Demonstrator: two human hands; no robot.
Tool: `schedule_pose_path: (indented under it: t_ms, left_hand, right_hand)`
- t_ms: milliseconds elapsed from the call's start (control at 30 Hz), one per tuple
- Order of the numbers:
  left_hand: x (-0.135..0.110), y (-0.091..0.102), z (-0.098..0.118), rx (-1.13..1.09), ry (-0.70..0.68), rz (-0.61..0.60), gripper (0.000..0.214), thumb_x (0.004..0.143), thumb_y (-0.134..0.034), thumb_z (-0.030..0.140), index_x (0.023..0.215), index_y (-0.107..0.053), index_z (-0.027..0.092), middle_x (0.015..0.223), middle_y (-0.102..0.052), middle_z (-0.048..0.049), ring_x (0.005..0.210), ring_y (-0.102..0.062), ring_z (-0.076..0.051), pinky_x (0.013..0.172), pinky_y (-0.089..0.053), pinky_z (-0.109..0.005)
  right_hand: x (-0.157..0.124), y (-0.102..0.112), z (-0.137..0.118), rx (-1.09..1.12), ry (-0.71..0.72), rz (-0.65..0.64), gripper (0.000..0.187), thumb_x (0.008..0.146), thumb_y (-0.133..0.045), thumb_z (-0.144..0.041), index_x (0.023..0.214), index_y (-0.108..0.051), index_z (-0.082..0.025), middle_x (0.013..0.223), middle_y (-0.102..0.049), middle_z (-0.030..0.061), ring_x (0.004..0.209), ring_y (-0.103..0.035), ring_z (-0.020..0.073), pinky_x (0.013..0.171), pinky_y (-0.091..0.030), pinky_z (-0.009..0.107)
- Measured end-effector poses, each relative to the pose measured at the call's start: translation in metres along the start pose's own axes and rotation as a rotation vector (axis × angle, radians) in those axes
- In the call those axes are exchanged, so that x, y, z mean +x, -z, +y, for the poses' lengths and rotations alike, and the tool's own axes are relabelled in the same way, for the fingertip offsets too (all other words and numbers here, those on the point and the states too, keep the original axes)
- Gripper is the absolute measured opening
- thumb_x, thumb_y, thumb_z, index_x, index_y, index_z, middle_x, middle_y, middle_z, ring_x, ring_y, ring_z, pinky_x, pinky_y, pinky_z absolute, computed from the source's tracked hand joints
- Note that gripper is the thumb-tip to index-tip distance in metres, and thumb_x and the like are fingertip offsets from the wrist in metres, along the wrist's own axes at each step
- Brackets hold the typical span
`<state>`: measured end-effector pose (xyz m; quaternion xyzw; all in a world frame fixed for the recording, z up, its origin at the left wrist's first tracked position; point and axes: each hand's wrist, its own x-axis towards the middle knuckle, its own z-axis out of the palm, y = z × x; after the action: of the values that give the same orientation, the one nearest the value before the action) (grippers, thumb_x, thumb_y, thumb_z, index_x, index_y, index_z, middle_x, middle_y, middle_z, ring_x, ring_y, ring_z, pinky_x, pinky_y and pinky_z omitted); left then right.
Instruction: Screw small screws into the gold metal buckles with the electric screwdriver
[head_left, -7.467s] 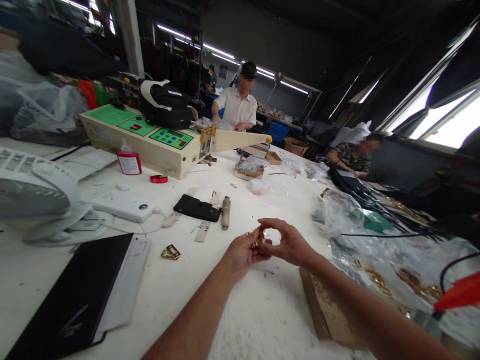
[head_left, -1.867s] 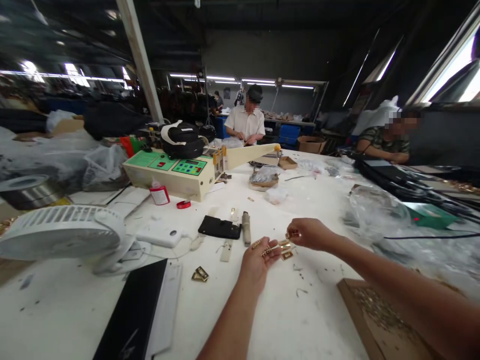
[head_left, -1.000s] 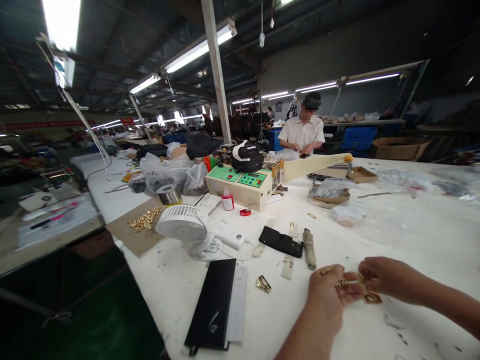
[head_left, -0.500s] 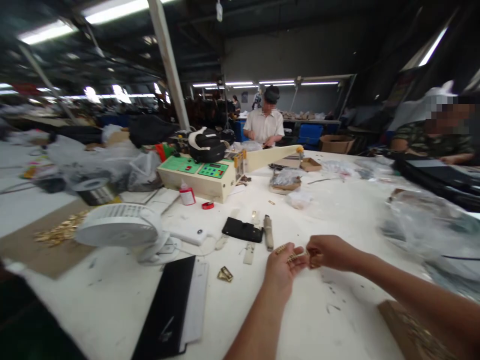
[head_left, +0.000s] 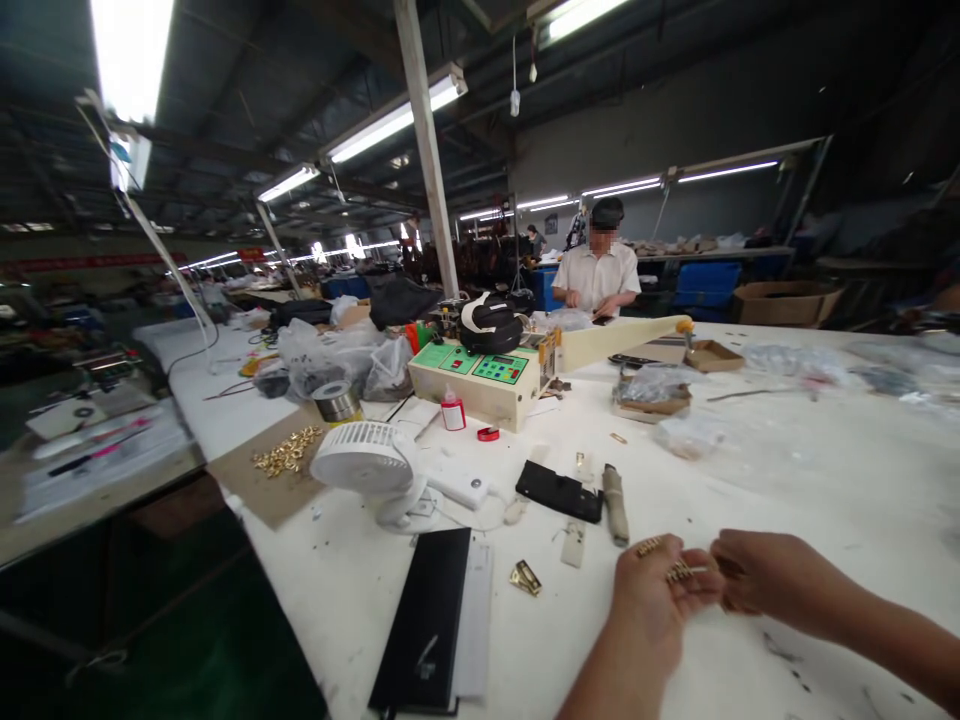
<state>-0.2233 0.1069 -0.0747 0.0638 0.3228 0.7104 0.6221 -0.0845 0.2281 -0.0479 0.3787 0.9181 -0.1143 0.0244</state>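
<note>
Left hand (head_left: 660,592), palm up, fingers half curled, holds gold parts (head_left: 679,571) in rows above the table (head_left: 570,640). Right hand (head_left: 769,572) meets its fingertips, fingers closed; contents cannot be told. Judged mid-handling: parts in hand, none yet set down; plates (head_left: 525,578) lie apart. Amount left: unclear.

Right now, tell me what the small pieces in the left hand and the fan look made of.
Small pieces in the left hand: likely metal, gold-toned finish, judging by the metallic glint. Fan: probably plastic, smooth white, with a slatted housing.
</note>
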Motion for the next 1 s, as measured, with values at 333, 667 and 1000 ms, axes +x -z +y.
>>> schedule_pose_path:
  t_ms: [333,667,1000]
  left_hand:
    - [0.004,0.001,-0.002,-0.001,-0.004,0.019,0.028,0.08,-0.074,0.031,0.095,-0.063,0.011,0.091,-0.076,-0.0155,0.064,-0.073,-0.021,0.066,-0.057,-0.034]
    - [0.003,0.002,-0.002,-0.005,-0.014,-0.001,0.023,0.084,-0.07,0.028,0.096,-0.063,0.01,0.089,-0.076,-0.0155,0.063,-0.072,-0.021,0.065,-0.057,-0.035]
    - [0.002,0.003,-0.002,0.003,-0.015,-0.004,0.026,0.081,-0.072,0.029,0.097,-0.062,0.011,0.091,-0.076,-0.0162,0.065,-0.074,-0.023,0.069,-0.058,-0.037]
  right_hand:
    - [-0.013,-0.009,0.008,0.023,0.255,-0.025,0.01,0.08,-0.058,-0.02,0.081,-0.068,-0.024,0.081,-0.068,0.0027,0.073,-0.064,0.0213,0.066,-0.038,0.03]
    - [-0.009,-0.031,0.023,0.109,0.278,0.031,0.016,0.073,-0.064,-0.017,0.084,-0.071,-0.027,0.09,-0.071,0.0047,0.082,-0.067,0.0253,0.073,-0.046,0.03]
    - [-0.011,-0.046,0.028,-0.021,0.207,0.125,0.005,0.08,-0.062,-0.024,0.077,-0.066,-0.024,0.078,-0.068,0.0043,0.071,-0.063,0.0227,0.064,-0.037,0.032]
